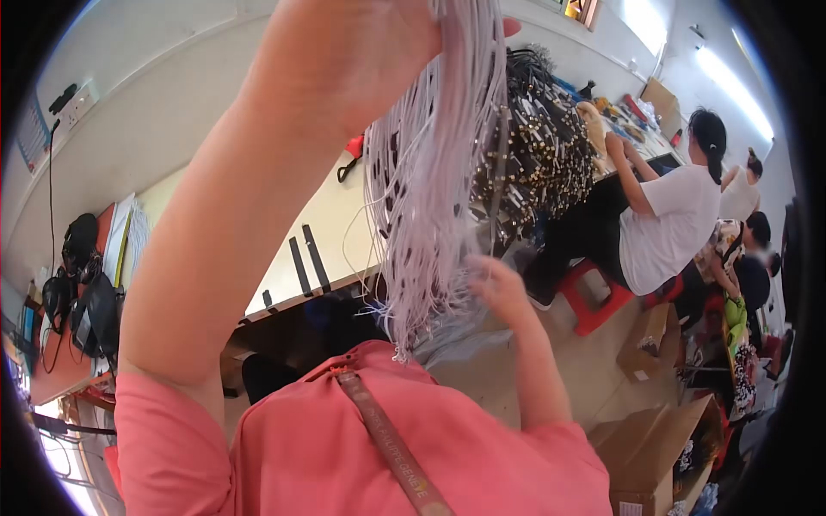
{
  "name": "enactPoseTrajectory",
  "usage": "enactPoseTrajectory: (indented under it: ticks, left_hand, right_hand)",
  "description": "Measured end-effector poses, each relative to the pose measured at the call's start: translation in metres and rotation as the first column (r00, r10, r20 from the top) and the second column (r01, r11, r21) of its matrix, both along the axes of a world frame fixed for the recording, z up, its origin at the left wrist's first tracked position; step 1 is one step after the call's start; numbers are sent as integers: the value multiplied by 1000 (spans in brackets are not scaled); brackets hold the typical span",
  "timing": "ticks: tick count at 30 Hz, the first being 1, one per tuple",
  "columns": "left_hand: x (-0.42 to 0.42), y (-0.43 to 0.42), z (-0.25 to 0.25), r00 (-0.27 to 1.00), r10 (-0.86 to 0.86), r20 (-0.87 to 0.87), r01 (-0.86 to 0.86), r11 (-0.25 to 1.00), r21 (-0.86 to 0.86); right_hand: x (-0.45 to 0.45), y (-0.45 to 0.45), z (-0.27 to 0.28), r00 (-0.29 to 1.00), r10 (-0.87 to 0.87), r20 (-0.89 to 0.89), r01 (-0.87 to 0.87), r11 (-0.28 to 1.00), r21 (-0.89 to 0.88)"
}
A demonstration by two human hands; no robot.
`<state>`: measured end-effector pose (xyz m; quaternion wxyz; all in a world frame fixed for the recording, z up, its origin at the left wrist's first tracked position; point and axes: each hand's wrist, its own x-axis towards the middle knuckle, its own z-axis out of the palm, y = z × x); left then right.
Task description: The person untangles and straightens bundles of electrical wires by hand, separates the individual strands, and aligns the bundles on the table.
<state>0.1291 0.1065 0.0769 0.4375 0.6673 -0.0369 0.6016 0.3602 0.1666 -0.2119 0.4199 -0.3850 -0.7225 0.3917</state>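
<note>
My left hand [379,56] is raised at the top of the head view, closed round a thick bundle of thin white cables [434,181]. The cables hang down in front of my chest, their loose lower ends fanned out and uneven. Part of the left hand is cut off by the frame's top edge. Low on the bundle's right side is my right hand [501,291], its fingers loosely bent and apart. Slight blur hides whether its fingertips touch the strands.
Behind the bundle is a large heap of black cables with metal ends [546,142]. Black strips [310,258] lie on the pale table [348,228]. A person in a white shirt [675,224] sits on a red stool [594,297] to the right. Cardboard boxes [641,451] stand on the floor.
</note>
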Motion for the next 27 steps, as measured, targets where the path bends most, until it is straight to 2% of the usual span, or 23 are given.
enactPoseTrajectory:
  ticks: [1, 2, 3, 5, 6, 7, 9, 10, 11, 13, 14, 15, 17, 18, 19, 20, 22, 23, 24, 25, 26, 27]
  left_hand:
    - [-2, 5, -1, 994, -107, -3, 107, 994, 19]
    - [-3, 6, -2, 988, -154, -14, 155, 985, 71]
    - [-4, 9, -3, 984, -179, -17, 180, 977, 113]
    - [-4, 15, -3, 975, -219, -20, 219, 959, 181]
    - [-3, 15, -4, 974, -226, -26, 226, 953, 204]
    - [-1, 15, -4, 972, -232, -32, 233, 946, 226]
    - [2, 14, -3, 972, -231, -45, 235, 942, 238]
    - [4, 13, -2, 972, -231, -45, 235, 945, 229]
    - [2, 12, -4, 974, -224, -33, 227, 956, 186]
    - [-9, 7, -3, 992, -120, -32, 124, 979, 161]
    - [-16, 4, 0, 999, -32, -38, 39, 982, 187]
    - [-20, 2, 2, 999, 35, -23, -30, 982, 186]
    - [-26, -2, 3, 988, 152, 18, -153, 977, 146]
    - [-28, -2, 1, 991, 133, 25, -135, 977, 163]
    - [-30, -1, -1, 993, 114, 30, -117, 977, 180]
    - [-32, 4, -5, 1000, 26, 4, -26, 968, 251]
    - [-35, 11, -7, 1000, 16, 16, -20, 964, 265]
    - [-31, 11, -7, 994, 94, 58, -104, 975, 194]
    - [-29, 8, -8, 989, 115, 89, -124, 987, 103]
    - [-28, 4, -8, 983, 136, 122, -138, 990, 10]
    - [-27, -2, -5, 984, 97, 151, -84, 993, -86]
    - [-24, -10, 2, 982, 55, 179, -22, 984, -178]
  right_hand:
    - [-5, -7, 1, 989, 82, 120, -84, 996, 18]
    - [-10, -12, 3, 998, 56, 25, -58, 995, 86]
    - [-11, -15, 5, 989, 40, -145, -35, 999, 39]
    - [-15, -21, 2, 885, -22, -465, -18, 997, -80]
    - [-24, -26, 1, 912, 24, -409, -62, 995, -80]
    - [-38, -33, 7, 973, 84, -215, -107, 990, -95]
    - [-78, -45, -9, 980, 158, -124, -160, 987, -7]
    - [-90, -41, -28, 976, 197, -95, -181, 971, 153]
    - [-93, -41, -23, 973, 218, -75, -207, 971, 122]
    - [-75, -29, -5, 980, 128, 154, -160, 963, 219]
    - [-58, -19, 5, 999, -9, -39, 13, 996, 93]
    - [-39, -10, 15, 963, -175, -203, 165, 984, -65]
    - [-11, -1, 31, 816, -312, -487, 317, 945, -75]
    - [-8, -6, 26, 947, -174, -268, 216, 967, 132]
    - [-3, -16, 12, 998, -62, -6, 61, 952, 301]
    - [-2, -23, 8, 963, 14, 270, -129, 901, 414]
    - [7, -22, 25, 984, -170, 43, 147, 931, 335]
    - [14, -22, 34, 963, -263, -60, 270, 927, 262]
    - [27, -17, 39, 872, -346, -347, 381, 924, 36]
    - [24, -19, 39, 805, -389, -447, 455, 889, 45]
    - [19, -25, 31, 927, -316, -202, 361, 897, 255]
    - [16, -31, 18, 961, -267, 68, 214, 879, 426]
